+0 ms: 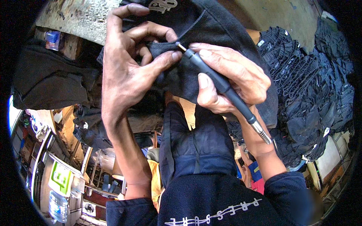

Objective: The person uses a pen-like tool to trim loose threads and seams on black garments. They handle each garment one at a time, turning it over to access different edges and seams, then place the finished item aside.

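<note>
My left hand (130, 71) is closed, pinching a folded edge of a dark cloth garment (222, 30) between thumb and forefinger. In my right hand (235, 77) is a black pen-shaped tool (211, 71) with a narrow metal tip and a ribbed metal tail end. Its tip touches or nearly touches the pinched fold beside my left fingertips; which of the two I cannot tell. The garment spreads under both hands and carries a pale printed mark (163, 5) near the top.
Heaps of dark gathered garments (290, 75) lie at the right. More dark cloth (54, 81) hangs at the left, below a worn pale tabletop (77, 19) with a small blue box (53, 37) near it. A clear water bottle (58, 206) stands at the lower left.
</note>
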{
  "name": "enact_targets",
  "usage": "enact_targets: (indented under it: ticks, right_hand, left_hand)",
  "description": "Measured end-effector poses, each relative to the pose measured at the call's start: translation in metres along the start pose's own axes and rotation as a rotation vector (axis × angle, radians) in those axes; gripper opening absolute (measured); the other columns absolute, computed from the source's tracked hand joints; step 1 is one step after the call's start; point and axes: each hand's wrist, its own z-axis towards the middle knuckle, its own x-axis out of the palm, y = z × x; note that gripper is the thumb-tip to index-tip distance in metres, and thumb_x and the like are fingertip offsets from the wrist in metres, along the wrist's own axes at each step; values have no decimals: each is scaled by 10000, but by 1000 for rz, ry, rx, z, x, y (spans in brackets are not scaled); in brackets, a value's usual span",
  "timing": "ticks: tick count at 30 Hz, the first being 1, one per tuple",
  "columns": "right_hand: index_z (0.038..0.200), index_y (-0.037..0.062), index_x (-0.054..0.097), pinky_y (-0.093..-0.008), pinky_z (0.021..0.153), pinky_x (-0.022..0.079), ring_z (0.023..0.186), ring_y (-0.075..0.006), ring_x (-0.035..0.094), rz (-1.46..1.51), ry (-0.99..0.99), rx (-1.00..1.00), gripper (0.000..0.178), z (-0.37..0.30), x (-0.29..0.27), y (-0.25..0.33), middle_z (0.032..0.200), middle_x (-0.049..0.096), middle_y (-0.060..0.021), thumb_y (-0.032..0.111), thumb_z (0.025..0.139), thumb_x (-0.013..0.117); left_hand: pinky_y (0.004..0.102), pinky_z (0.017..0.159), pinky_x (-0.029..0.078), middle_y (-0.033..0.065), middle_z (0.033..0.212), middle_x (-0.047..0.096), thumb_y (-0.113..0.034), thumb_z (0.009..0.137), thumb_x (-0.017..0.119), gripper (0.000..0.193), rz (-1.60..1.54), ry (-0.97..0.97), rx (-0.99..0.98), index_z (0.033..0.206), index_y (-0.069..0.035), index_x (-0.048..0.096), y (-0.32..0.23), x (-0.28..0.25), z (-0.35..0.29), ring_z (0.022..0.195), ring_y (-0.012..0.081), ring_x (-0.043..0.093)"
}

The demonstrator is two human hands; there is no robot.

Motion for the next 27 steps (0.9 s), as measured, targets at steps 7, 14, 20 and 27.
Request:
enact_targets:
  ticks: [7, 14, 20, 27]
  right_hand:
    - [1124, -89, 708, -429, 849, 667, 932, -370, 816, 5, -4, 20, 290, -2, -3, 0, 1015, 789, -292, -9, 845, 730]
    - [1132, -84, 700, -429, 853, 666, 937, -367, 815, 4, -17, 26, 291, -2, -5, -3, 1024, 789, -291, -14, 850, 725]
    - [1138, -81, 693, -429, 856, 666, 941, -364, 814, 30, -43, 67, 293, -3, -10, 0, 1032, 789, -290, -19, 854, 721]
    - [1189, -82, 658, -418, 911, 649, 1006, -345, 794, 111, -52, 137, 268, 4, -30, -12, 1096, 779, -292, 21, 942, 662]
  left_hand:
    - [167, 611, 404, 76, 1088, 788, 15, 797, 931, 858, -33, 45, -6, 1448, -70, 379, -2, -1, 2, 784, 43, 625]
    - [167, 598, 395, 85, 1101, 789, 16, 805, 923, 849, -46, 32, -10, 1445, -65, 370, 0, 1, 6, 703, 29, 574]
    - [179, 648, 432, 96, 1112, 788, 7, 806, 925, 848, -85, 28, -28, 1452, -64, 381, -4, 1, 5, 743, 46, 594]
    - [182, 682, 475, 129, 1178, 753, 26, 785, 939, 884, -200, 9, -5, 1476, -71, 397, -10, 13, 7, 788, 62, 608]
